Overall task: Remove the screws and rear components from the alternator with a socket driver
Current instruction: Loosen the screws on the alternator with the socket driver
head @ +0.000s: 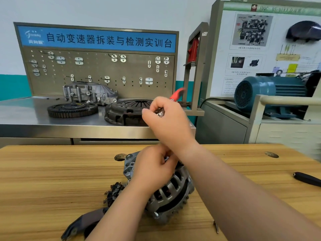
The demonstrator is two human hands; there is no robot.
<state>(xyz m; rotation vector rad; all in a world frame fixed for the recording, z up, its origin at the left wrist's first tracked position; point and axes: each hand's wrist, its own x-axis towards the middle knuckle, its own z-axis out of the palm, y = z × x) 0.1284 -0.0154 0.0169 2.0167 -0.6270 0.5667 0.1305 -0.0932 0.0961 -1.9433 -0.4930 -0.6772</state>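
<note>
Head view: the right hand (166, 119) is raised, its fingers curled round the driver (177, 93). Only the blurred red handle beyond the knuckles and a bit of metal between the fingertips show. Below it, the left hand (152, 167) grips the top of the alternator (173, 193), which lies on the table (52, 171). Its curled fingers hide what lies under them. Black parts (112, 193) lie beside the left wrist.

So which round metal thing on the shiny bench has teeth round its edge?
The flat dark metal wheel on the left; the rusty domed plate beside it has none.
</note>
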